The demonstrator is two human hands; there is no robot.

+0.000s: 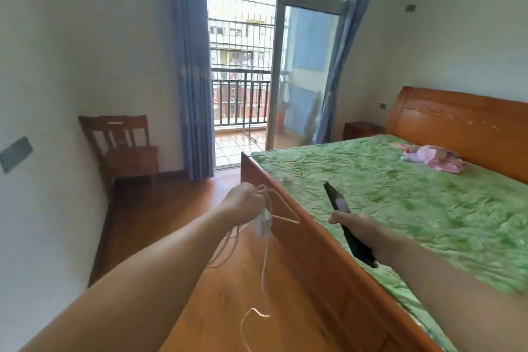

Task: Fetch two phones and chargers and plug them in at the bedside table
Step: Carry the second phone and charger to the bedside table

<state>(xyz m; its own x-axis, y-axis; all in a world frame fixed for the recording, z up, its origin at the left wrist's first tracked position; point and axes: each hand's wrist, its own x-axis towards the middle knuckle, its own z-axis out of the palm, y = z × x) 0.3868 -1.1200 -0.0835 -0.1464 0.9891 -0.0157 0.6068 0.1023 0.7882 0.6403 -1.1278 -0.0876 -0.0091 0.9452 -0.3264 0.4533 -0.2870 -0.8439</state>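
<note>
Two hands, lower centre: left hand (243, 203) curled round a white charger (265, 226) with cables (265, 266) dangling, right hand (354, 226) gripping a dark phone (337, 200) over the bed (414, 194) edge; slack is best gathered before reaching the bedside table (360, 130), mid-right.

- Orange-brown wooden bed frame (300, 226): varnished, glossy.
- Green cloth bedspread (400, 194) on the bed: crinkled, faint sheen.
- Black flat phone (340, 203) over the bed's foot edge: glossy, reflective face.
- White plastic charger block (264, 224), left of the bed: smooth.
- Brown wooden floor (160, 217), left of the bed: polished.
</note>
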